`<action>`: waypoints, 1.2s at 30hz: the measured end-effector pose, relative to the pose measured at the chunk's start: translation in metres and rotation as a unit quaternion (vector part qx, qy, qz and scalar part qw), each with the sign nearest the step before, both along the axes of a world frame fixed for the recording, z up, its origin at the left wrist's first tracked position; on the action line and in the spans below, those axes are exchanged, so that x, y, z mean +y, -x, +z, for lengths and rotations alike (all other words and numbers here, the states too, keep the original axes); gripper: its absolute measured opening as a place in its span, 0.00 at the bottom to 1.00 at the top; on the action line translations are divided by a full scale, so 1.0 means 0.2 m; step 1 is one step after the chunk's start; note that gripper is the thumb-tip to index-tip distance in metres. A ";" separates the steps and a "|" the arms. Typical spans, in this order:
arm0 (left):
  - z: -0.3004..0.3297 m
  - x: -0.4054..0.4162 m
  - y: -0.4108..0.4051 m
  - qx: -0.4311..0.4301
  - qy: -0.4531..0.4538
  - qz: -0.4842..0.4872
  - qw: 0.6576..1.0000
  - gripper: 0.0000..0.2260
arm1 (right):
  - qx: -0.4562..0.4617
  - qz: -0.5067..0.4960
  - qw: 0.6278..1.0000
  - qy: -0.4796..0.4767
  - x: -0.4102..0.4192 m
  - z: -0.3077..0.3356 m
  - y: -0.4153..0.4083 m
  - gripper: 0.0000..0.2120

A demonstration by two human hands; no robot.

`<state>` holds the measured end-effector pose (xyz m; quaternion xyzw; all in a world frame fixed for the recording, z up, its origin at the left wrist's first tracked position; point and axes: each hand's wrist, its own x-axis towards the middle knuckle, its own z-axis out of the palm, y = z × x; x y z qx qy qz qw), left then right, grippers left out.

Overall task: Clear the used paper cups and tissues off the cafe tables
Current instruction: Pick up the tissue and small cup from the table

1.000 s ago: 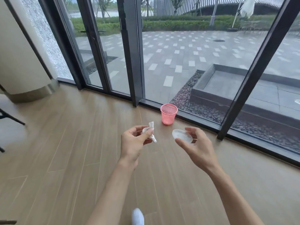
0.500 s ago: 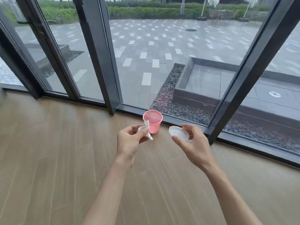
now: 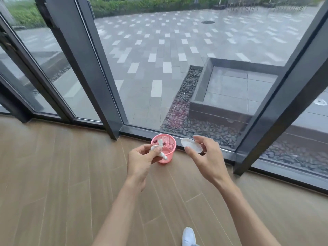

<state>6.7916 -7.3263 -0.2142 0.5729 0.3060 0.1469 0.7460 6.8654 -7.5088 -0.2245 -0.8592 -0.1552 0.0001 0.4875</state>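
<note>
Closer now, one pink bin (image 3: 166,148), one tissue (image 3: 158,150) in left hand (image 3: 140,161), one cup (image 3: 191,147) in right hand (image 3: 206,158)

Tissue (image 3: 159,150) and cup (image 3: 191,145) above basket (image 3: 167,148)

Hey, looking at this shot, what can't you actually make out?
- Head view: inside of the pink basket, partly hidden by the left hand and its tissue.
- Paper cup: its body is hidden behind the right hand.
- White shoe: cut off by the bottom edge.
</note>
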 end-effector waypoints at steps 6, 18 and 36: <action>-0.07 0.06 -0.49 0.039 0.008 0.040 0.998 0.06 | 0.024 0.036 0.999 0.031 0.14 -0.02 -0.58 0.21; -0.55 0.56 -1.27 0.121 0.049 0.081 0.988 0.02 | 0.115 0.049 0.987 0.096 0.59 -0.47 -1.42 0.21; -1.99 1.12 -2.25 0.330 0.044 0.032 0.942 0.04 | 0.271 0.120 0.905 0.305 1.26 -1.85 -2.36 0.29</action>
